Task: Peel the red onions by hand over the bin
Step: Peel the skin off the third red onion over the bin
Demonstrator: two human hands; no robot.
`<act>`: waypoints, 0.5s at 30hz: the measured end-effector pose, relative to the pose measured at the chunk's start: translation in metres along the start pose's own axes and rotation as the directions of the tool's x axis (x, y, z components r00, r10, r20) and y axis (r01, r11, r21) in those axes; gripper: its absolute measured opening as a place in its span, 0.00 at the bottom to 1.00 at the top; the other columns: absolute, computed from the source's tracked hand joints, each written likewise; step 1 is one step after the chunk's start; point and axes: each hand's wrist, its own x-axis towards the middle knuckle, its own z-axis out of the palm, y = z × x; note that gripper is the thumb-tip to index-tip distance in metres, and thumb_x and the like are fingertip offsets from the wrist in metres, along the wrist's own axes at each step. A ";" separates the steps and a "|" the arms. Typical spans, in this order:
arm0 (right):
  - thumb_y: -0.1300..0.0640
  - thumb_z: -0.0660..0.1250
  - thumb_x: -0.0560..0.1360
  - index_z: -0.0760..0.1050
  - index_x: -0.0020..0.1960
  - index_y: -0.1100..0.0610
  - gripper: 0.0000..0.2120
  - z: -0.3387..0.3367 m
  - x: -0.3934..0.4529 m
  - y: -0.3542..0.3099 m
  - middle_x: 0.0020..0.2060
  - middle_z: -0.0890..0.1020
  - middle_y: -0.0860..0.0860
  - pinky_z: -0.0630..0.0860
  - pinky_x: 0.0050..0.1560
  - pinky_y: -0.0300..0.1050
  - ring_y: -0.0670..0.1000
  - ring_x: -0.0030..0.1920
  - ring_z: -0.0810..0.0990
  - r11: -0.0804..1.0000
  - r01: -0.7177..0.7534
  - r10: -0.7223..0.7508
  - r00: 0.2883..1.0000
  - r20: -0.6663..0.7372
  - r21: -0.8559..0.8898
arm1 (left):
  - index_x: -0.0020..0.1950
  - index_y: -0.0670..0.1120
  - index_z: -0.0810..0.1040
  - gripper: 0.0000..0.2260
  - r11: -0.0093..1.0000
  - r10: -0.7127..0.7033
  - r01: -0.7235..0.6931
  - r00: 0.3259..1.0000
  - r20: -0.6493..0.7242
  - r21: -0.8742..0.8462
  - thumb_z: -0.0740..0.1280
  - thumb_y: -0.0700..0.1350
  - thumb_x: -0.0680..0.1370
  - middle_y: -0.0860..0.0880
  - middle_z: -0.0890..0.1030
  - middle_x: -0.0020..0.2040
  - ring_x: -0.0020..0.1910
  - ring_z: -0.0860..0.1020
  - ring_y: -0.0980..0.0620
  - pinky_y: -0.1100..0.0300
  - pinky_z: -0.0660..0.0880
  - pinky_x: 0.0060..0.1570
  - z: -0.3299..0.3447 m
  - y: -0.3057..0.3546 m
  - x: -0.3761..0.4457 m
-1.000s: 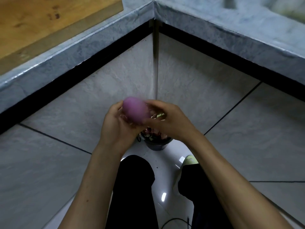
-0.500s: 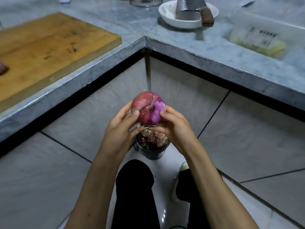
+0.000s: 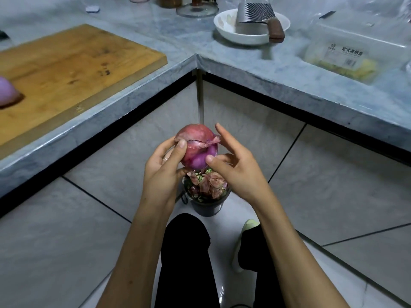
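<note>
Grey marble counter [image 3: 255, 70] wraps the corner above your small dark bin of peelings [image 3: 205, 204]. Your left hand [image 3: 163, 172] cups the round, firm red onion [image 3: 196, 148] directly above it; its dry skin is brittle, so pinch the curled flap. Your right hand [image 3: 235, 167] hovers spread, thumb touching the slick purple flesh.

Tight corner, hands boxed in by two counters

Bin [image 3: 205, 204] sits on the floor in the inner corner, filled to the rim with peelings [image 3: 208, 182]; red onion [image 3: 196, 148] and both hands hang directly above it. Cabinet fronts close off left and right. Open floor lies toward the legs. On the counters, chopping board [image 3: 73, 70] fills the left run; bowl [image 3: 249, 30] with crinkle cutter [image 3: 258, 13] and plastic box [image 3: 347, 54] crowd the right.
</note>
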 end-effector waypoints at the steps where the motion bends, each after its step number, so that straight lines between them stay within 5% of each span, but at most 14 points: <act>1: 0.58 0.72 0.75 0.63 0.75 0.42 0.33 0.000 0.002 0.001 0.53 0.80 0.66 0.80 0.50 0.57 0.52 0.39 0.80 1.000 -0.006 0.007 0.999 0.031 -0.023 | 0.66 0.38 0.78 0.22 1.000 0.000 0.000 1.000 -0.013 -0.019 0.68 0.49 0.77 0.42 0.85 0.55 0.49 0.86 0.51 0.61 0.81 0.44 0.002 0.000 0.002; 4: 0.56 0.74 0.72 0.66 0.73 0.41 0.34 0.002 0.014 0.005 0.41 0.82 0.60 0.78 0.41 0.52 0.50 0.32 0.75 0.997 -0.038 0.040 0.999 0.028 -0.062 | 0.66 0.39 0.78 0.19 1.000 -0.013 0.013 1.000 0.021 -0.014 0.68 0.47 0.79 0.44 0.86 0.53 0.50 0.85 0.50 0.60 0.82 0.48 0.005 -0.003 0.012; 7: 0.56 0.77 0.70 0.71 0.71 0.46 0.32 0.001 0.026 0.011 0.54 0.83 0.47 0.81 0.45 0.47 0.46 0.35 0.82 0.994 -0.060 0.055 0.997 -0.049 -0.089 | 0.71 0.45 0.75 0.23 0.998 -0.062 0.060 0.991 0.119 0.022 0.71 0.41 0.76 0.44 0.85 0.58 0.57 0.84 0.47 0.55 0.82 0.54 0.003 -0.012 0.022; 10: 0.53 0.75 0.72 0.73 0.70 0.48 0.27 -0.010 0.036 0.021 0.58 0.83 0.47 0.81 0.53 0.50 0.46 0.48 0.85 0.976 -0.037 0.038 0.999 0.004 -0.217 | 0.74 0.45 0.72 0.31 0.995 -0.099 0.101 0.987 0.123 -0.004 0.76 0.38 0.71 0.43 0.84 0.60 0.57 0.84 0.45 0.53 0.82 0.52 -0.004 -0.023 0.032; 15: 0.58 0.70 0.76 0.80 0.62 0.54 0.15 -0.021 0.055 0.041 0.48 0.86 0.50 0.81 0.46 0.47 0.47 0.43 0.84 0.808 0.203 -0.199 0.978 0.069 -0.554 | 0.64 0.46 0.78 0.30 0.994 -0.085 0.086 0.996 -0.021 0.071 0.81 0.37 0.64 0.43 0.85 0.56 0.53 0.86 0.46 0.55 0.83 0.47 -0.010 -0.050 0.046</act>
